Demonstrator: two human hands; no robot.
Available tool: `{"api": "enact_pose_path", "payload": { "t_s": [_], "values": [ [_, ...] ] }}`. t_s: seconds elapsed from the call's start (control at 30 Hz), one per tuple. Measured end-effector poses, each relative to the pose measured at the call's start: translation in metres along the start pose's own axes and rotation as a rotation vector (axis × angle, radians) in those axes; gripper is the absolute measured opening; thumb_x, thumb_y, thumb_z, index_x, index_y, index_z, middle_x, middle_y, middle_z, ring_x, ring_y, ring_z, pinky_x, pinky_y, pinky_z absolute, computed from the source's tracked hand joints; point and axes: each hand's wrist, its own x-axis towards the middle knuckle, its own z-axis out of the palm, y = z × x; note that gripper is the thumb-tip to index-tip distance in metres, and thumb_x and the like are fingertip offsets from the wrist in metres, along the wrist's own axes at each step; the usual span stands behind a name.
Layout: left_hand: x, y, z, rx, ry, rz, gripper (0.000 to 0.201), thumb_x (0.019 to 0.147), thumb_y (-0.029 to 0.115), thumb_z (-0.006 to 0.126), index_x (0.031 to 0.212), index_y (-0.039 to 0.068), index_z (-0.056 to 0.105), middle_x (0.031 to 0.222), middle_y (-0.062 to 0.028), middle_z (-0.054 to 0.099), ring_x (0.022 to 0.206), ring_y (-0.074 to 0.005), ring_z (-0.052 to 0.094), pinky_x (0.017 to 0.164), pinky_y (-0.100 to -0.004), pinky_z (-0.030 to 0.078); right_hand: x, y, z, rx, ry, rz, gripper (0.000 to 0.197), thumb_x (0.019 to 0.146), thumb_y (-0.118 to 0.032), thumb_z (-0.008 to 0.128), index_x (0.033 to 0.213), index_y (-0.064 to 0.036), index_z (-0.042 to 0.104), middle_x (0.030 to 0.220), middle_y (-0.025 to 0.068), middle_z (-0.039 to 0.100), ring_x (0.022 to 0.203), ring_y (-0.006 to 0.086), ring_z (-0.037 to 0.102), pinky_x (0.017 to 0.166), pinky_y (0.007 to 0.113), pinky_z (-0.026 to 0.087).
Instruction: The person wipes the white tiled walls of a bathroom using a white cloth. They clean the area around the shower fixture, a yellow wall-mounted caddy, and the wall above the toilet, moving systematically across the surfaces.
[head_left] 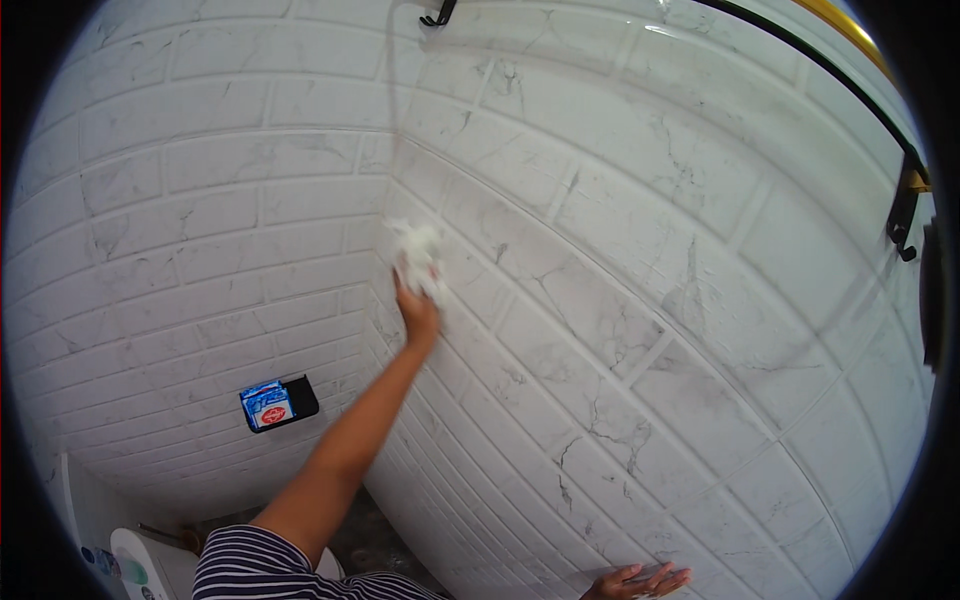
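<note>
My left arm reaches up and forward to the marble-look brick wall (620, 300), close to the corner. At its end my left hand (416, 305) is closed on a crumpled white cloth (415, 243), pressed to the wall; the cloth hides most of the fingers. Low at the right, my right hand (640, 581) rests by the same wall, fingers stretched out and apart, with nothing seen in it. Its palm is partly cut off by the lower edge.
On the left wall a small black shelf (307, 397) carries a blue and white packet (268, 404). A white toilet tank (150, 560) stands at the lower left. Overhead runs a black rail (815, 55), with a black hook (903, 215) at the right and another hook (438, 15) near the corner.
</note>
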Motion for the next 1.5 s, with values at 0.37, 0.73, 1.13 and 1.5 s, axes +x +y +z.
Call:
{"api": "enact_pose_path", "payload": {
  "t_s": [0.37, 0.73, 1.13, 1.5],
  "values": [
    [0.011, -0.058, -0.068, 0.383, 0.018, 0.096, 0.034, 0.084, 0.018, 0.055, 0.109, -0.005, 0.051, 0.1, -0.0118, 0.057, 0.089, -0.0217, 0.058, 0.08, -0.031, 0.045, -0.003, -0.005, 0.013, 0.056, 0.109, 0.016, 0.041, 0.091, -0.026, 0.042, 0.126, -0.0026, 0.043, 0.13, 0.0248, 0.04, 0.12, 0.0458, 0.034, 0.095, 0.057, 0.028],
    [-0.029, 0.003, -0.046, -0.055, -0.049, -0.336, 0.033, 0.085, 0.027, 0.059, 0.106, 0.001, 0.054, 0.093, -0.0052, 0.058, 0.084, -0.0159, 0.057, 0.073, -0.028, 0.047, 0.001, 0.006, 0.002, 0.121, 0.027, 0.003, 0.039, 0.091, -0.023, 0.039, 0.124, -0.0033, 0.042, 0.135, 0.0228, 0.033, 0.126, 0.0406, 0.027, 0.1, 0.055, 0.024],
    [-0.03, 0.017, -0.017, 0.383, 0.101, 0.263, 0.026, 0.088, 0.011, 0.048, 0.11, -0.002, 0.053, 0.106, -0.0138, 0.054, 0.099, -0.0241, 0.052, 0.088, -0.0314, 0.039, 0.007, 0.001, -0.001, 0.126, 0.049, -0.026, 0.036, 0.091, -0.018, 0.041, 0.123, -0.0015, 0.042, 0.133, 0.0213, 0.035, 0.127, 0.0365, 0.028, 0.102, 0.05, 0.027],
    [-0.194, 0.055, -0.003, 0.256, -0.328, 0.835, 0.028, 0.069, 0.039, 0.072, 0.09, 0.024, 0.062, 0.099, -0.0038, 0.048, 0.107, -0.0312, 0.043, 0.094, -0.053, 0.032, 0.005, 0.003, 0.001, 0.181, 0.031, 0.008, 0.039, 0.091, -0.025, 0.042, 0.123, -0.0024, 0.042, 0.135, 0.0231, 0.03, 0.127, 0.0393, 0.024, 0.1, 0.054, 0.025]
  ]
}}
